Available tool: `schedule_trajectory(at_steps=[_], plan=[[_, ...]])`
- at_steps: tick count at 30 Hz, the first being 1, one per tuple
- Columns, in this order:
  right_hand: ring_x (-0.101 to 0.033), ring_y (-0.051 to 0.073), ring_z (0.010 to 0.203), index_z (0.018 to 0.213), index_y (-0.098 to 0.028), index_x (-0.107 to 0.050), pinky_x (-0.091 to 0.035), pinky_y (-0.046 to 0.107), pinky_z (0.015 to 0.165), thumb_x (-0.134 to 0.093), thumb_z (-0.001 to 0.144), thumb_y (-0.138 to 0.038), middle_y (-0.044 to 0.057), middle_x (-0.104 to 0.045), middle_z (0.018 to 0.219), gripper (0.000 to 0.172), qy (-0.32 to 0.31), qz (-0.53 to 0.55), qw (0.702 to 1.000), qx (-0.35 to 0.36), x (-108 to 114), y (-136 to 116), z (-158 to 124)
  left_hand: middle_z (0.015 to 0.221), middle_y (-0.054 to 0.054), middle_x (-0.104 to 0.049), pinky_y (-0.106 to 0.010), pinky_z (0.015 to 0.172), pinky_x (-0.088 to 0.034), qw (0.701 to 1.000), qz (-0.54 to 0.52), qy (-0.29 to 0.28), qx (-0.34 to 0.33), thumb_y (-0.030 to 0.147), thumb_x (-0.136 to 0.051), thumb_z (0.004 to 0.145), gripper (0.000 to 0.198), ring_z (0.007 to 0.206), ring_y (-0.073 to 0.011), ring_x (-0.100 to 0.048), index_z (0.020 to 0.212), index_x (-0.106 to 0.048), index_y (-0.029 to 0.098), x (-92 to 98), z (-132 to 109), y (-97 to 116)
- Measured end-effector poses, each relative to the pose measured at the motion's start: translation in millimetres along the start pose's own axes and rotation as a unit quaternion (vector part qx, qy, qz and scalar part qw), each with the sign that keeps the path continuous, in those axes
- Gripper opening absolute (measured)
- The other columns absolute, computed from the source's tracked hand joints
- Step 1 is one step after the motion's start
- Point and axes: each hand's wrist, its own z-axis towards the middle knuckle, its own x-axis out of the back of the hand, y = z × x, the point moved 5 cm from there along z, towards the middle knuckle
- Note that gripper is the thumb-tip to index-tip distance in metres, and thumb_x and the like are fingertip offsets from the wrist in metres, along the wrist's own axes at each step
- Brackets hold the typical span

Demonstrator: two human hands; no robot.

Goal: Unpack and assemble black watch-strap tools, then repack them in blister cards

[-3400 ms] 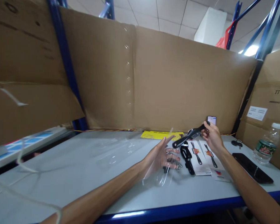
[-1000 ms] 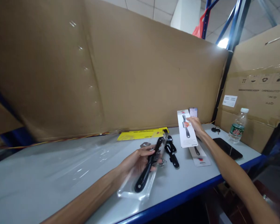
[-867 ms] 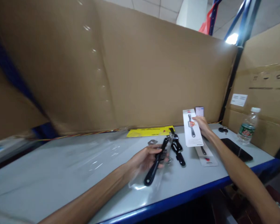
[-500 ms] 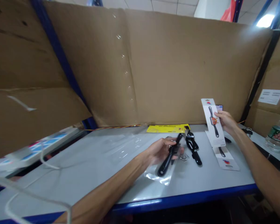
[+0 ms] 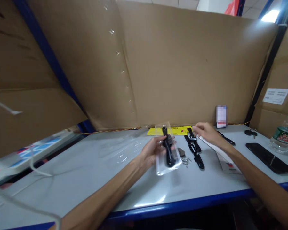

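My left hand (image 5: 153, 149) grips a black spokeshave (image 5: 169, 155) with a clear plastic sleeve (image 5: 160, 167) around it, held up over the table. My right hand (image 5: 205, 131) is closed at the far end of a white printed packaging card (image 5: 214, 147), now seen nearly edge-on. Beneath that card lies a second card (image 5: 231, 166), partly hidden by the first card and my right forearm. Black spokeshaves (image 5: 194, 147) rest between my hands. Just right of the sleeve are a small dark metal plate (image 5: 181, 152) and several silver screws (image 5: 186, 160).
A yellow printed sheet (image 5: 168, 130) lies at the back against the cardboard wall (image 5: 170, 64). To the right are an upright phone (image 5: 221, 116), a black-handled tool (image 5: 227, 139), keys (image 5: 251, 132), a dark phone-like slab (image 5: 268, 158) and a water bottle (image 5: 284, 135). Clear plastic (image 5: 124, 150) lies left; a white cable (image 5: 26, 201) hangs nearer.
My right hand has moved left with the card, which has tilted from facing me to nearly edge-on. My left hand has raised and turned the sleeved spokeshave more upright. The view has shifted slightly.
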Motion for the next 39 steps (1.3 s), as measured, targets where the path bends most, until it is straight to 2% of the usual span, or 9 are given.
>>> schedule_trajectory(at_steps=[2,3,8,15,20,24,28,31,39], plan=[[-0.059,0.015,0.052,0.094,-0.017,-0.062,-0.039,0.023,0.045,-0.055,0.091,-0.051,0.004,-0.068,0.067,0.034,-0.150,0.105,0.983,-0.004,-42,-31,-15,0.081,-0.010,-0.071,-0.033,0.054,-0.062,1.000,-0.001,0.006,-0.018,0.010,-0.054,0.088,0.030,0.062,-0.0227,-0.072,0.118,-0.058,0.009,0.2,2,-4],[-0.056,0.014,0.047,0.097,-0.018,-0.061,-0.037,0.022,0.041,-0.063,0.086,-0.052,0.001,-0.065,0.061,0.037,-0.173,0.121,0.977,-0.010,-57,-41,-21,0.078,-0.008,-0.070,-0.033,0.054,-0.061,0.999,-0.004,0.010,-0.030,0.010,-0.056,0.087,0.029,0.056,-0.0214,-0.070,0.116,-0.059,0.010,1.0,4,-6],[-0.044,0.008,0.033,0.079,-0.019,-0.053,-0.027,0.020,0.033,-0.063,0.086,-0.043,-0.005,-0.057,0.054,0.027,-0.164,0.221,0.960,-0.055,-82,-45,-22,0.084,-0.010,-0.070,-0.031,0.060,-0.062,0.998,-0.022,0.012,-0.057,0.006,-0.056,0.087,0.030,0.062,-0.0202,-0.071,0.116,-0.058,0.010,2.0,7,-7],[-0.041,0.008,0.037,0.071,-0.016,-0.059,-0.024,0.019,0.038,-0.054,0.084,-0.026,-0.003,-0.053,0.044,0.016,-0.157,0.249,0.954,-0.058,-71,-29,-15,0.094,-0.013,-0.071,-0.031,0.068,-0.062,0.996,0.016,-0.047,-0.075,0.004,-0.054,0.088,0.028,0.072,-0.0195,-0.071,0.115,-0.060,0.010,-16.2,-4,-8],[-0.031,0.007,0.037,0.067,-0.018,-0.053,-0.020,0.020,0.039,-0.056,0.083,-0.035,-0.007,-0.044,0.042,0.024,-0.136,0.282,0.947,-0.069,-63,-25,-15,0.111,-0.018,-0.067,-0.045,0.082,-0.059,0.991,0.028,-0.121,-0.053,0.036,-0.053,0.095,0.039,0.097,-0.0282,-0.070,0.129,-0.054,0.015,-30.7,-17,-5],[-0.025,0.006,0.037,0.065,-0.019,-0.048,-0.014,0.021,0.039,-0.062,0.079,-0.041,-0.008,-0.039,0.045,0.029,-0.103,0.341,0.931,-0.081,-35,-23,-10,0.132,-0.025,-0.057,-0.060,0.091,-0.051,0.985,0.006,-0.172,-0.013,0.052,-0.049,0.094,0.061,0.120,-0.0393,-0.060,0.145,-0.040,0.019,-35.2,-23,-5],[-0.026,0.005,0.038,0.062,-0.019,-0.047,-0.015,0.021,0.039,-0.066,0.076,-0.037,-0.008,-0.037,0.046,0.029,-0.047,0.361,0.928,-0.073,4,-14,-5,0.137,-0.027,-0.054,-0.062,0.097,-0.045,0.987,0.002,-0.160,-0.029,0.043,-0.043,0.099,0.059,0.128,-0.0398,-0.054,0.151,-0.029,0.019,-34.8,-27,-5],[-0.025,0.005,0.037,0.059,-0.019,-0.045,-0.015,0.021,0.037,-0.066,0.075,-0.035,-0.007,-0.037,0.045,0.031,-0.021,0.362,0.929,-0.074,24,-3,-3,0.139,-0.025,-0.054,-0.061,0.103,-0.040,0.981,0.023,-0.191,-0.036,0.030,-0.043,0.100,0.058,0.130,-0.0373,-0.053,0.154,-0.023,0.021,-41.7,-36,-7],[-0.023,0.005,0.036,0.056,-0.019,-0.047,-0.018,0.023,0.036,-0.068,0.076,-0.031,-0.007,-0.036,0.044,0.031,-0.032,0.345,0.933,-0.095,35,7,0,0.144,-0.026,-0.049,-0.060,0.111,-0.031,0.960,0.074,-0.267,-0.044,0.012,-0.042,0.097,0.077,0.135,-0.0337,-0.048,0.159,0.003,0.022,-53.5,-58,-8]])
